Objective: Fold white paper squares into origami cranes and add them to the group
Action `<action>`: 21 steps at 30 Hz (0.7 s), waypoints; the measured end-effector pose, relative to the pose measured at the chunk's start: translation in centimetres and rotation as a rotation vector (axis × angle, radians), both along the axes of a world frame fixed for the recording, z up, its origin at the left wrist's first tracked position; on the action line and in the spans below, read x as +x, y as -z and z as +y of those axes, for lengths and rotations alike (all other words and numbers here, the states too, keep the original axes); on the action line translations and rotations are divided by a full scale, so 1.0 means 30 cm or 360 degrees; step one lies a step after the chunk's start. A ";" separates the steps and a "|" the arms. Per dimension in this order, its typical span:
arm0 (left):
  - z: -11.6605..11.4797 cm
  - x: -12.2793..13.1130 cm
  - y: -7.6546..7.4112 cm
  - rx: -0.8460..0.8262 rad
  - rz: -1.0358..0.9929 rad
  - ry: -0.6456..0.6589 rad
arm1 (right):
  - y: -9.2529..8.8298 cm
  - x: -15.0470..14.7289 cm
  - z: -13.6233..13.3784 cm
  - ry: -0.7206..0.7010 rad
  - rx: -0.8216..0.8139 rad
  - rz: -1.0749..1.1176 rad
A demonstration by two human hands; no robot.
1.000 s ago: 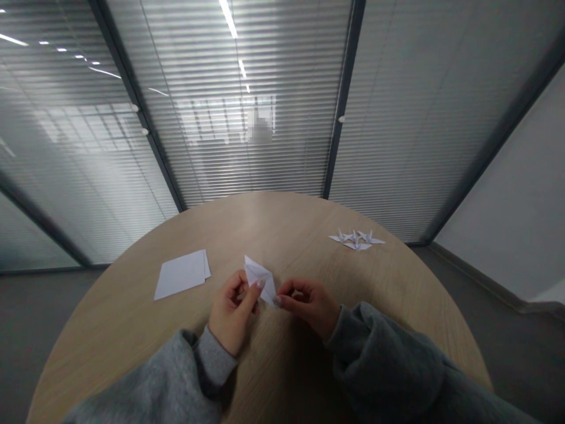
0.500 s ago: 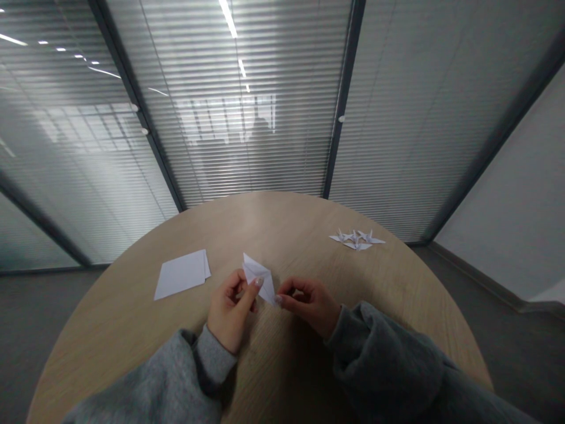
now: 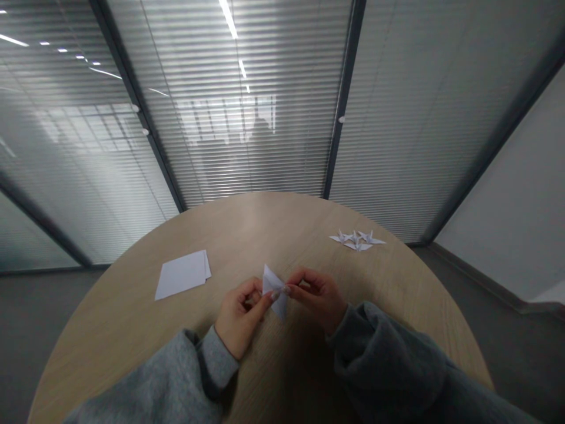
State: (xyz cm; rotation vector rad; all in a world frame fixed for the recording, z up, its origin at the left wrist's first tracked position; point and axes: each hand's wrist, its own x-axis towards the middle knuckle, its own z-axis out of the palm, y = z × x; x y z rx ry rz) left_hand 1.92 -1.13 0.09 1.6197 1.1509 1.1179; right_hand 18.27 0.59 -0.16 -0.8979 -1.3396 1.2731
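Observation:
A piece of white paper folded into a pointed diamond (image 3: 273, 292) sits between my two hands, just above the surface of a round light-wood table (image 3: 282, 227). My left hand (image 3: 242, 318) pinches its left side between thumb and fingers. My right hand (image 3: 316, 299) grips its right edge with the fingertips. The fingers hide part of the paper's middle.
A small stack of white paper sheets (image 3: 180, 274) lies on the table to the left. Several folded paper cranes (image 3: 356, 239) stand together at the far right. Behind the table run glass partitions with slatted blinds (image 3: 247, 118), and a person's blurred outline (image 3: 261, 132) shows through them.
Both hands have shifted to the right, carrying the folded paper with them. The paper now shows a narrower shape, and my fingertips have come closer together on it.

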 end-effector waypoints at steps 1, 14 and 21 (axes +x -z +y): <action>0.000 -0.001 0.002 -0.0005 -0.0003 0.0002 | -0.001 0.001 -0.001 0.0002 0.0013 -0.0007; 0.007 -0.004 0.020 -0.0017 0.0083 0.0047 | 0.006 -0.004 -0.002 -0.0006 0.0003 -0.0010; 0.006 -0.005 0.024 -0.0021 0.0152 0.0071 | 0.013 -0.005 0.000 0.0016 -0.0010 0.0017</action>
